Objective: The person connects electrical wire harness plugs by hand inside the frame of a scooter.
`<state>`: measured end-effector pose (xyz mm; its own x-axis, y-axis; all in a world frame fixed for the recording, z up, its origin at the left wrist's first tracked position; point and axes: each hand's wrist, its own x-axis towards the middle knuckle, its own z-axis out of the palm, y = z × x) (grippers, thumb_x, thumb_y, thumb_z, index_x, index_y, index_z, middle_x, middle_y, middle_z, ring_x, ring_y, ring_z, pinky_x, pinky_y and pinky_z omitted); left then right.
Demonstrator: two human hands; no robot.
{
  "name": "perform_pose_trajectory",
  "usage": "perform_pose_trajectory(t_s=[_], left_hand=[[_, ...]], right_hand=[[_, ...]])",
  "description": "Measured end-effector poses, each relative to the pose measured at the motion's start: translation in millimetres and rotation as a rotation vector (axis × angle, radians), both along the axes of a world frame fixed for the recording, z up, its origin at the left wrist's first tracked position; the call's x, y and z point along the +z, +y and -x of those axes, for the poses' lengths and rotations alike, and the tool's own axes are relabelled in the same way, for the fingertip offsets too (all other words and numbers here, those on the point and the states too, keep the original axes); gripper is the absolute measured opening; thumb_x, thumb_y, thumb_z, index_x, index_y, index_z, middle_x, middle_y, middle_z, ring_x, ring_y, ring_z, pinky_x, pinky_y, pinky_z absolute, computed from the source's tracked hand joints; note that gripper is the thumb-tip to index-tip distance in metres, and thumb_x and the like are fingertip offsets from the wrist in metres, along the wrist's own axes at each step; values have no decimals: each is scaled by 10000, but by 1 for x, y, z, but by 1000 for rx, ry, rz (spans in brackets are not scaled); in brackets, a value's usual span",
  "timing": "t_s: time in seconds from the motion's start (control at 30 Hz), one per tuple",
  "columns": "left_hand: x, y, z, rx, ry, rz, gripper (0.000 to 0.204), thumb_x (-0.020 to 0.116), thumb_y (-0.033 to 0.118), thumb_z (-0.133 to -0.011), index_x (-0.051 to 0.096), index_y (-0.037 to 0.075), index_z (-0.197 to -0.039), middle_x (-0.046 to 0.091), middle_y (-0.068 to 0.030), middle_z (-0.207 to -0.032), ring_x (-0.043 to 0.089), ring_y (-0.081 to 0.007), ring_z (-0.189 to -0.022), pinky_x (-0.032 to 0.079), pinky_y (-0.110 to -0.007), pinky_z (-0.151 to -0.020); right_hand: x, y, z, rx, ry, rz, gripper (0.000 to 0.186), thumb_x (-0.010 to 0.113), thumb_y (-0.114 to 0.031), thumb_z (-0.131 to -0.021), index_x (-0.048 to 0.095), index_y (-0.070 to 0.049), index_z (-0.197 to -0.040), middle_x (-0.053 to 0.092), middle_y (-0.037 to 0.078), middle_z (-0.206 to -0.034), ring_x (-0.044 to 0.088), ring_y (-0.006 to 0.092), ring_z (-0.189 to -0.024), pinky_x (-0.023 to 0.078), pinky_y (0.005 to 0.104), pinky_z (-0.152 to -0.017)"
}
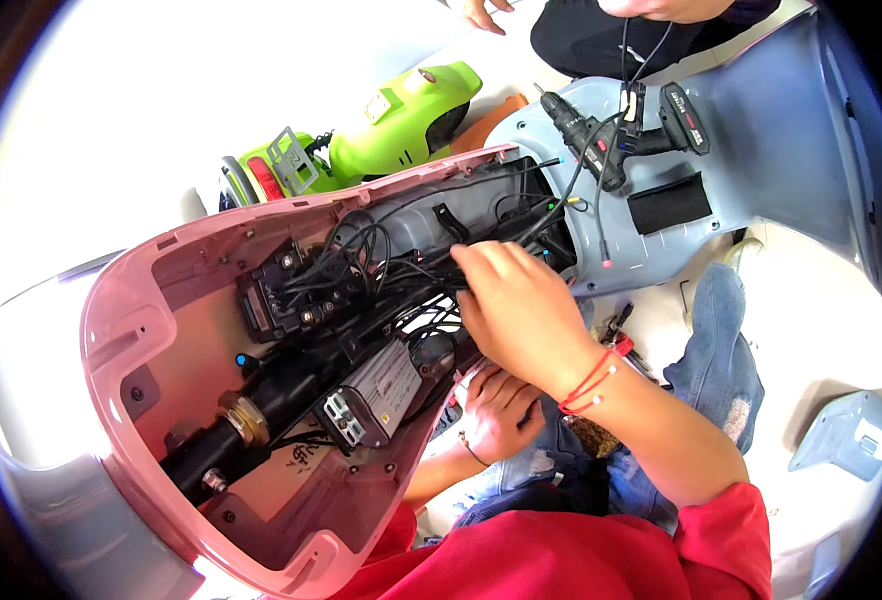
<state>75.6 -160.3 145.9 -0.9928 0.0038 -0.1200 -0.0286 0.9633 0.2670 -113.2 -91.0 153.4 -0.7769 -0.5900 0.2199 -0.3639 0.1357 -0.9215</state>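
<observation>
A pink scooter body shell lies open in front of me, with a black frame tube running through it. Black cables loop along its inside. My right hand reaches over the cable bundle at the shell's right end, its bent fingers closed in among the cables; the fingertips are partly hidden. Lower down, my left hand is curled beside the shell's near edge, and what its fingers hold cannot be made out. A silver controller box sits in the shell left of my hands, below a black electrical unit.
A black cordless drill rests on the blue-grey scooter panel at upper right. Another person's hand is above it, near hanging cables. A green scooter body stands behind. A blue-grey box-like part is on the floor at right.
</observation>
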Motion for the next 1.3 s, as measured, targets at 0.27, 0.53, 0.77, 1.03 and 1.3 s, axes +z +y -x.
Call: perform_pose_trajectory(t_s=[0.27, 0.53, 0.77, 1.03, 1.3], left_hand=[[2, 0, 9, -14, 8, -14, 288, 659, 129, -747, 693, 120, -1033, 684, -29, -1124, 617, -177, -1095, 384, -389, -1029], [1, 0, 6, 2, 43, -35, 235, 690, 132, -682, 693, 77, -910, 678, -85, -943, 629, -256, -967, 447, -432, -963], [-2, 0, 6, 0, 66, -22, 250, 691, 128, -669, 695, 72, -913, 676, -87, -935, 632, -267, -929, 445, -432, -960], [-1, 0, 5, -7, 55, -25, 254, 695, 137, -668, 695, 67, -912, 676, -92, -951, 633, -269, -939, 442, -438, -970], [-5, -1, 1, -13, 74, -9, 258, 717, 148, -654, 686, 53, -893, 680, -101, -980, 633, -270, -987, 443, -449, -984]], right_hand=[[0, 8, 12, -62, -695, 80, 508, 618, -286, -904, 536, 120, -1198, 684, 243, -789, 680, 396, -803, 523, 459, -757], [17, 16, -2, 153, -525, 100, 211, 627, -230, -885, 639, -33, -810, 652, 181, -666, 656, 383, -647, 516, 466, -597], [11, 16, -7, 193, -400, -18, 217, 589, -237, -884, 626, -35, -816, 644, 214, -663, 649, 410, -652, 521, 512, -619], [14, 19, -6, 223, -380, -80, 223, 575, -233, -884, 621, -30, -804, 647, 221, -673, 654, 409, -660, 526, 511, -628], [-11, 23, -25, 455, 36, -487, 239, 585, -276, -875, 659, -59, -807, 683, 148, -707, 693, 319, -671, 547, 417, -605]])
